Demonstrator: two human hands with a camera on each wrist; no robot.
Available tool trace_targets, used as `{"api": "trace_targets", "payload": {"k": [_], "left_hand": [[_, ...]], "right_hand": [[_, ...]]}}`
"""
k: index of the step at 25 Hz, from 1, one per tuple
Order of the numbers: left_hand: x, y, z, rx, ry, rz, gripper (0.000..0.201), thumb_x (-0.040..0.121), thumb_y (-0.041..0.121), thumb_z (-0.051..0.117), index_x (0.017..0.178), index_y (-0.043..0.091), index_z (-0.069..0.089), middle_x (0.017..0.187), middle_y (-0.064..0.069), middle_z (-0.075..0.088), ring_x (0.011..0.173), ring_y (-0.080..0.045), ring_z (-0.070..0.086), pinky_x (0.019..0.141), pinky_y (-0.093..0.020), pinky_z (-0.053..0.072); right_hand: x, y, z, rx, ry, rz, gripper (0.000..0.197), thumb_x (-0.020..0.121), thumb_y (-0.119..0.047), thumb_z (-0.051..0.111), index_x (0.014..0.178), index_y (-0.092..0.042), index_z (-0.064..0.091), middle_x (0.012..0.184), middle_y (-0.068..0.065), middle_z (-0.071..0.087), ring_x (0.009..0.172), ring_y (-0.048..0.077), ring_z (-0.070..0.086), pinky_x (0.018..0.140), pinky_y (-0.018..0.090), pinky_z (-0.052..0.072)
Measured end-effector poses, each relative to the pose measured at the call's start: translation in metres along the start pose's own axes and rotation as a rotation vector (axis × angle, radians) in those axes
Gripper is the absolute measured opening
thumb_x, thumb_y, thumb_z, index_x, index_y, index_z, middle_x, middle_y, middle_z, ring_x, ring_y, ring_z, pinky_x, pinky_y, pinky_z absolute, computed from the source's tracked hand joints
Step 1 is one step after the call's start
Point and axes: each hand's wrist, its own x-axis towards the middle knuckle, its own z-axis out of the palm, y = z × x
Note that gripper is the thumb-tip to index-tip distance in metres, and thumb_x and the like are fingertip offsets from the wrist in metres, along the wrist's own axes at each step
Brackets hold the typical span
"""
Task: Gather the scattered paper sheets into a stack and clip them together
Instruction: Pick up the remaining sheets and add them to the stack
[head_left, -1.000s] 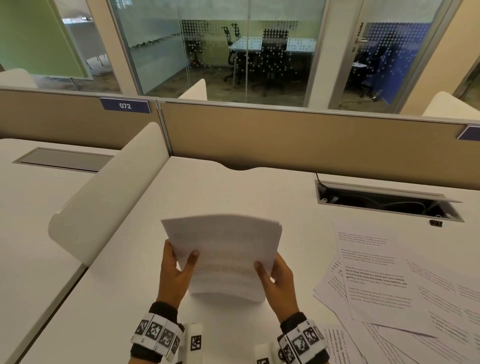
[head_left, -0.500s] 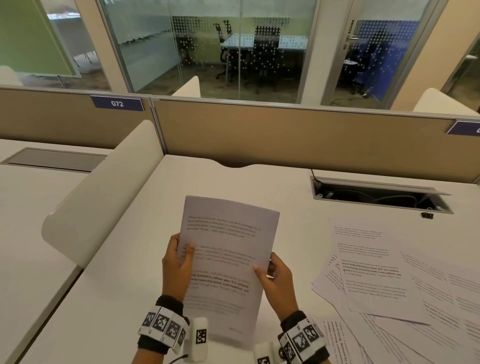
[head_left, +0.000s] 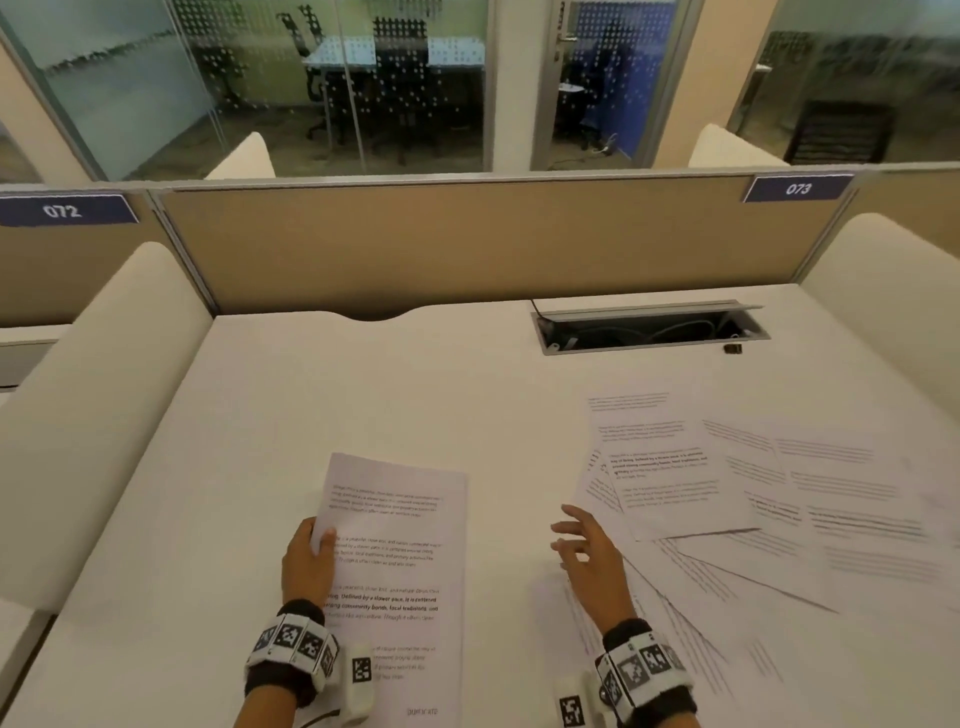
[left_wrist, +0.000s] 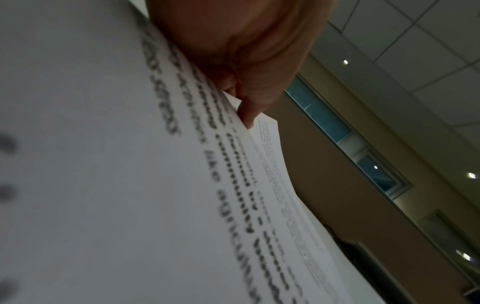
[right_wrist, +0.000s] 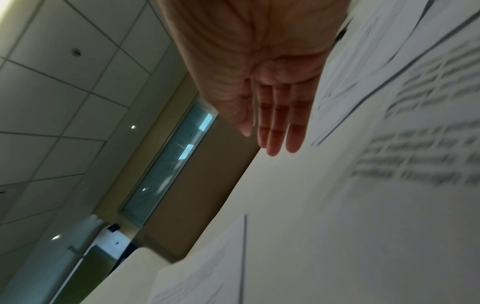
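Printed white sheets form a squared stack (head_left: 400, 566) lying near-centre on the table (head_left: 322, 410), its left edge pinched by the left hand (head_left: 307, 564). Right hand (head_left: 589, 558), fingers spread and empty, hovers beside loose sheets (head_left: 769, 499) fanned out at right.

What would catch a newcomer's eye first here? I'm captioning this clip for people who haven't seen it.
First, the gathered stack of printed sheets at the desk's near centre, pinched at its left edge by the left hand. Next, the loose sheets fanned across the right side, with the open right hand at their edge. A small black binder clip sits beside the cable hatch.
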Motion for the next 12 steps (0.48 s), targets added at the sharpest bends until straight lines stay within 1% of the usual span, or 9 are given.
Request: {"api": "trace_targets", "payload": {"k": [1, 2, 3, 5, 7, 9, 10, 11, 12], "left_hand": [[0.003, -0.002, 0.0, 0.051, -0.006, -0.005, 0.023, 0.093, 0.018, 0.044, 0.106, 0.001, 0.052, 0.105, -0.023, 0.062, 0.094, -0.039, 0.059, 0.086, -0.051, 0.049], [0.005, -0.005, -0.001, 0.09, -0.008, -0.028, 0.025, 0.093, 0.019, 0.044, 0.11, 0.002, 0.051, 0.109, -0.023, 0.061, 0.095, -0.04, 0.059, 0.088, -0.051, 0.048], [0.005, -0.005, -0.003, 0.12, -0.008, -0.053, 0.028, 0.092, 0.02, 0.044, 0.114, 0.003, 0.049, 0.113, -0.024, 0.06, 0.099, -0.04, 0.058, 0.09, -0.051, 0.047], [0.004, -0.004, -0.005, 0.173, -0.007, -0.089, 0.032, 0.092, 0.019, 0.046, 0.121, 0.004, 0.046, 0.12, -0.025, 0.056, 0.106, -0.042, 0.054, 0.094, -0.052, 0.043], [0.005, 0.002, -0.003, 0.258, 0.057, -0.086, 0.038, 0.089, 0.014, 0.051, 0.125, 0.004, 0.045, 0.124, -0.028, 0.052, 0.113, -0.045, 0.047, 0.1, -0.056, 0.037], [0.002, 0.016, -0.001, 0.34, 0.138, -0.027, 0.046, 0.085, 0.01, 0.056, 0.129, 0.007, 0.043, 0.128, -0.031, 0.045, 0.12, -0.046, 0.038, 0.106, -0.056, 0.03], [-0.002, 0.029, 0.003, 0.315, 0.15, 0.031, 0.046, 0.085, 0.008, 0.056, 0.129, 0.007, 0.043, 0.13, -0.03, 0.044, 0.121, -0.045, 0.037, 0.107, -0.055, 0.028], [-0.009, 0.044, 0.012, 0.256, 0.128, 0.093, 0.045, 0.085, 0.005, 0.056, 0.128, 0.007, 0.045, 0.13, -0.029, 0.043, 0.121, -0.043, 0.039, 0.107, -0.053, 0.029], [-0.015, 0.062, 0.024, 0.182, 0.077, 0.143, 0.042, 0.085, 0.004, 0.055, 0.126, 0.007, 0.047, 0.13, -0.027, 0.044, 0.121, -0.041, 0.041, 0.106, -0.051, 0.032]], "right_hand": [[0.001, 0.005, -0.014, -0.024, 0.045, -0.008, 0.034, 0.085, 0.001, 0.049, 0.112, -0.021, 0.05, 0.1, 0.007, 0.062, 0.085, 0.023, 0.062, 0.068, 0.012, 0.049], [0.0, 0.012, -0.03, -0.058, 0.077, -0.007, 0.033, 0.086, 0.0, 0.05, 0.113, -0.018, 0.05, 0.102, 0.007, 0.06, 0.087, 0.022, 0.06, 0.068, 0.01, 0.048], [-0.001, 0.019, -0.046, -0.089, 0.096, 0.003, 0.033, 0.086, -0.001, 0.05, 0.116, -0.016, 0.05, 0.105, 0.008, 0.058, 0.091, 0.022, 0.057, 0.073, 0.014, 0.047], [0.002, 0.034, -0.08, -0.147, 0.137, 0.039, 0.034, 0.086, -0.001, 0.052, 0.119, -0.01, 0.049, 0.115, 0.011, 0.054, 0.103, 0.024, 0.053, 0.085, 0.028, 0.043], [0.01, 0.05, -0.116, -0.244, 0.193, 0.065, 0.035, 0.084, 0.001, 0.053, 0.118, -0.006, 0.051, 0.123, 0.017, 0.051, 0.113, 0.03, 0.048, 0.092, 0.035, 0.04], [0.02, 0.067, -0.149, -0.37, 0.229, 0.095, 0.035, 0.082, 0.002, 0.056, 0.116, -0.002, 0.052, 0.127, 0.022, 0.049, 0.12, 0.035, 0.043, 0.102, 0.041, 0.034], [0.026, 0.074, -0.164, -0.414, 0.233, 0.12, 0.035, 0.082, 0.001, 0.057, 0.117, -0.001, 0.052, 0.129, 0.024, 0.047, 0.123, 0.036, 0.039, 0.106, 0.043, 0.03], [0.032, 0.081, -0.177, -0.433, 0.226, 0.155, 0.036, 0.082, -0.001, 0.058, 0.118, -0.002, 0.052, 0.132, 0.026, 0.044, 0.127, 0.036, 0.035, 0.109, 0.045, 0.027], [0.039, 0.085, -0.189, -0.441, 0.212, 0.197, 0.038, 0.082, -0.003, 0.058, 0.12, -0.003, 0.051, 0.136, 0.026, 0.04, 0.13, 0.036, 0.031, 0.112, 0.046, 0.023]]}}
